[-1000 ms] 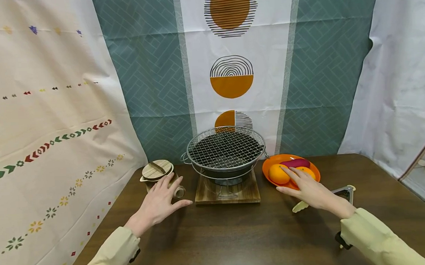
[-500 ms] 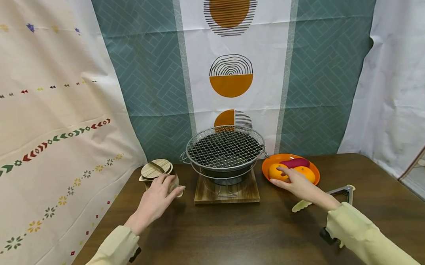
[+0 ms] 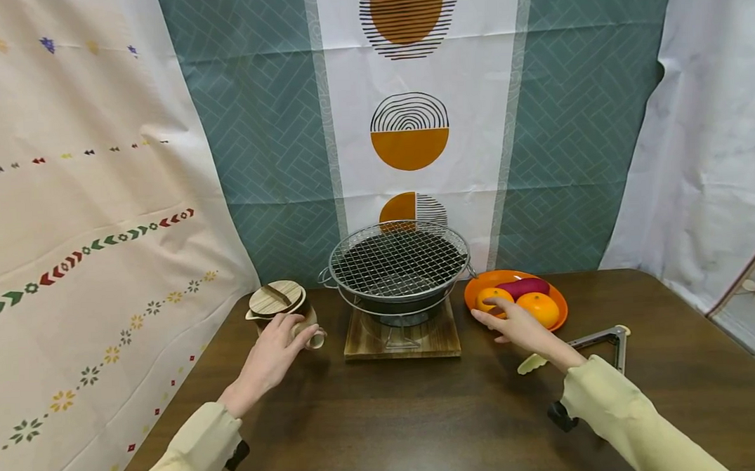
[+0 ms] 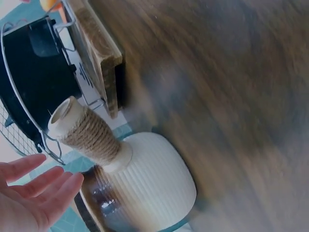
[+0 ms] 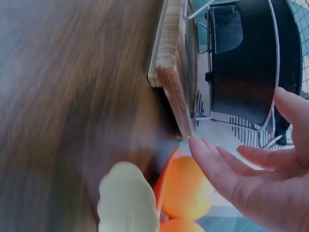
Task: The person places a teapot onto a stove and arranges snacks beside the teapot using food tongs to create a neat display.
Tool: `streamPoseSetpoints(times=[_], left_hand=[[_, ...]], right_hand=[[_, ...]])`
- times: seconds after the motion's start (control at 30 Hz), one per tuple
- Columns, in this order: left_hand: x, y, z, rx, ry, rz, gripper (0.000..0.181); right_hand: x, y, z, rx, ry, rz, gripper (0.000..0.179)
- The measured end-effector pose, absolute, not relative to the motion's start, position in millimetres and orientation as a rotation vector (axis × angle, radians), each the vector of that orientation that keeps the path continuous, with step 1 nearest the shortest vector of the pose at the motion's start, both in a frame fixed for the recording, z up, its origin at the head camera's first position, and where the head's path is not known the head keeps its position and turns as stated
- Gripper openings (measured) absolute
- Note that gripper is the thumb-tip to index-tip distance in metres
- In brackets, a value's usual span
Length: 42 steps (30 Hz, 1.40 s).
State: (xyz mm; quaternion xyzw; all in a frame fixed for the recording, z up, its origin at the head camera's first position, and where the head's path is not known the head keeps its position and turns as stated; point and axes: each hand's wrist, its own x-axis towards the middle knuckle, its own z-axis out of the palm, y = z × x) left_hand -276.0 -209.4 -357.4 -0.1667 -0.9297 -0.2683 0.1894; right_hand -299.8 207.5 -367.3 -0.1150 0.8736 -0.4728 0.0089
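The left hand (image 3: 269, 358) straight up blocks part of the pot (image 4: 149, 188) in the head view, the right arm (image 3: 613, 404) hides some of the tongs (image 5: 126, 199), and the right wrist view's bottom edge chops through the lower orange (image 5: 181, 226).

In front of me hangs a backdrop cloth (image 3: 265, 128), teal with a pale herringbone pattern on either side of a white central strip (image 3: 408, 72) printed with ochre circles and black lines. On my left, a creased cream curtain (image 3: 97, 198) carries bands of small coloured motifs; on my right falls a white, marbled curtain (image 3: 709, 151). Before me, the dark brown wooden table (image 3: 398, 410) has rounded far corners and a soft sheen.
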Motion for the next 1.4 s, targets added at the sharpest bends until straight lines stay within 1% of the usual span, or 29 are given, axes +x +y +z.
streamPoseSetpoints(times=[0.23, 0.37, 0.53, 0.87, 1.2, 1.4], left_hand=[[-277.2, -209.5, -358.2, -0.434, -2.575, -0.907, 0.044], [-278.4, -208.1, -357.8, -0.416, -2.535, -0.944, 0.038], [-282.7, -203.9, -358.0, -0.397, -2.512, -0.982, 0.035], [-283.4, -206.5, -358.7, -0.299, -2.549, -1.056, 0.038], [-283.9, -212.0, -360.9, -0.19, -2.608, -1.255, 0.045], [-280.9, -216.7, -367.7, -0.049, -2.607, -1.49, 0.046]], right_hand=[[-305.8, 198.9, -372.5, -0.217, 2.403, -1.746, 0.075], [-309.9, 195.5, -377.3, -0.165, 2.259, -1.827, 0.075], [-313.8, 194.6, -383.9, -0.106, 2.218, -1.829, 0.074], [-315.1, 184.1, -388.7, -0.061, 2.138, -1.813, 0.072], [-321.5, 175.9, -396.1, -0.039, 2.125, -1.816, 0.071], [-323.1, 172.6, -400.0, -0.028, 2.122, -1.82, 0.065]])
